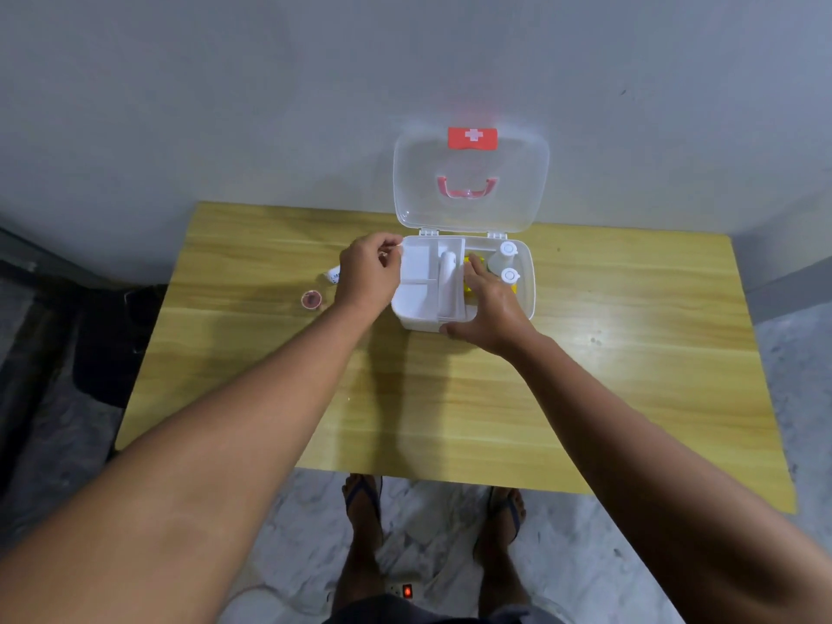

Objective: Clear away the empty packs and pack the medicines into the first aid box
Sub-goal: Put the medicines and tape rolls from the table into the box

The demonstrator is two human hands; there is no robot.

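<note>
Two bare feet in sandals on the marble floor, a power strip point(402, 591) lit red between them; beyond, both forearms reaching over the wooden table point(585, 376) to the first aid box point(526, 304), lid point(471, 182) standing open against the wall.

Left hand point(367, 274) curled at the far left corner of the white tray point(416, 281), fingertips pinched at its rim; whether pinching the rim itself or some small thing, cannot tell. Right hand point(488, 308) spread open, palm down, thumb against the box's near wall, fingers over the yellow pack point(473, 263) inside. Two white bottles point(508, 263) upright in the right side of the box.

Probably seating the tray over the packed medicines. Best done level: lower both ends together, keep fingers clear of the gap, press the yellow pack flat first so nothing jams.

Left out on the table, beside the left wrist: a small white bottle point(333, 276) on its side and a small round pink cap point(311, 300). Worth collecting before shutting the lid.
</note>
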